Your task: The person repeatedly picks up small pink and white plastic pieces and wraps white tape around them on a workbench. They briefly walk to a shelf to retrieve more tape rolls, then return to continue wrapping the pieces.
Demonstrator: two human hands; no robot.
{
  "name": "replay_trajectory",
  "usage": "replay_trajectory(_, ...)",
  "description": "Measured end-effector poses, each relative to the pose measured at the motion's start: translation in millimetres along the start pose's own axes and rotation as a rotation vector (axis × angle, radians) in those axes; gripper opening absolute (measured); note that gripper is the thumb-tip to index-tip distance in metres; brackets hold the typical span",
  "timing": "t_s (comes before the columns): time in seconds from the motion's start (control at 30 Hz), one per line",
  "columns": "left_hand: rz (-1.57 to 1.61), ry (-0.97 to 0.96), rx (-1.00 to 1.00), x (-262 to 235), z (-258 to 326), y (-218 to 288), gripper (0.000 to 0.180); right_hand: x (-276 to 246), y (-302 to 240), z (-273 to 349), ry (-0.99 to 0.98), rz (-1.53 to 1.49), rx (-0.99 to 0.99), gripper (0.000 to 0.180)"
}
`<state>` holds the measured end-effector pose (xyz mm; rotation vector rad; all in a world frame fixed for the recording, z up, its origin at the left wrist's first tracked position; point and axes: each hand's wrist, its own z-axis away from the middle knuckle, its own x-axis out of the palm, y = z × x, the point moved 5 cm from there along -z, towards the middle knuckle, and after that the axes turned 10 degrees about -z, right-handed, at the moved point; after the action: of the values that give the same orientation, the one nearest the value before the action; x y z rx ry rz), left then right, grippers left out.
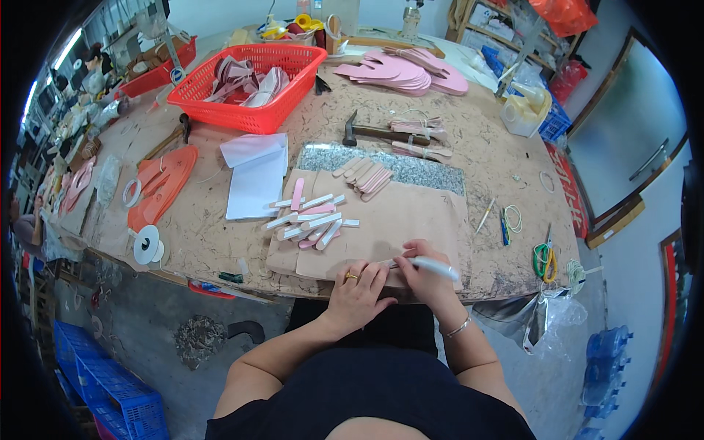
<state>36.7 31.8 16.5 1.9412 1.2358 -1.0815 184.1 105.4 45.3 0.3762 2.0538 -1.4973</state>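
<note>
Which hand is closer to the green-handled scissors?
Right. The right hand, holding a white pen, sits just left of the green-handled scissors; the left hand lies farther left, beyond it.

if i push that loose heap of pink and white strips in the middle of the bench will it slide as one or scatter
The heap of strips would probably scatter: the pieces lie loose and crisscrossed, with nothing binding them. Each looks thin and flat, so likely light and somewhat bendy. They rest on a tan sheet that looks smooth, so they may slide easily, not roll.
</note>
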Motion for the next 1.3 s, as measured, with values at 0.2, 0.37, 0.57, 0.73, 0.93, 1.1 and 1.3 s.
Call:
replay_trajectory(0.2,-0.036,0.018,0.005,-0.2,-0.2,-0.3,0.066,-29.1,-35.0,13.6,0.352,0.284,-0.289,0.052)
replay_trajectory(0.37,-0.060,0.018,0.006,-2.7,-5.2,-0.8,0.063,-40.0,50.6,-3.0,0.079,-0.375,0.245,0.036)
replay_trajectory(0.57,-0.022,0.015,-0.010,-0.8,-5.3,0.0,0.061,-42.4,27.7,0.9,0.150,-0.121,0.124,0.023)
replay_trajectory(0.73,-0.047,0.013,0.009,-1.1,-5.4,1.2,0.060,-43.2,24.4,5.7,0.155,-0.111,0.100,0.022)
replay_trajectory(0.93,-0.144,-0.013,0.075,2.3,-8.7,6.2,0.054,-37.3,-2.5,21.4,0.140,-0.035,-0.116,0.023)
replay_trajectory(1.1,-0.095,-0.007,0.119,5.0,-9.2,5.9,0.049,-0.5,-21.4,29.8,-0.064,-0.623,-0.030,0.026)
replay_trajectory(1.3,-0.107,-0.004,0.082,1.6,-12.3,5.8,0.054,-37.5,23.2,18.3,0.290,-0.522,0.167,0.034)
